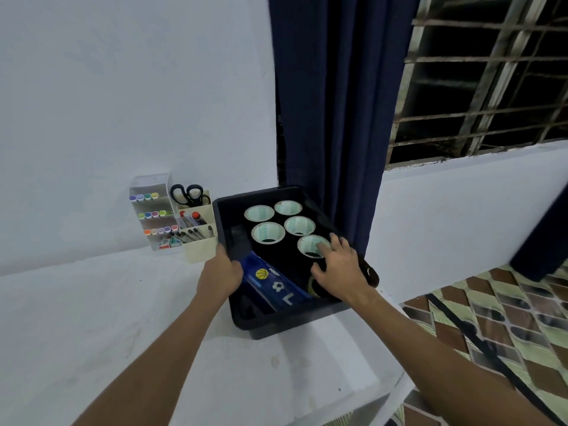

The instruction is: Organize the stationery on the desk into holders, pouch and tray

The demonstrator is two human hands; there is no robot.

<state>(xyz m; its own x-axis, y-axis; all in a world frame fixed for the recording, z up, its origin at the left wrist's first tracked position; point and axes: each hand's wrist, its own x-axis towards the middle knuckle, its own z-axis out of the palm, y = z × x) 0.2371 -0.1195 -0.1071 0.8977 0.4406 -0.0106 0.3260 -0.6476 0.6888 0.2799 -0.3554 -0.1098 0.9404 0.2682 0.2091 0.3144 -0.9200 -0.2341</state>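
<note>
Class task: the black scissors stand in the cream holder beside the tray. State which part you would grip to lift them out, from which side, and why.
Grip the scissors by the two black handle loops, coming from above. They stand blades-down in the cream holder, so only the loops show above its rim, and a straight upward pull should clear the pens beside them.
</note>
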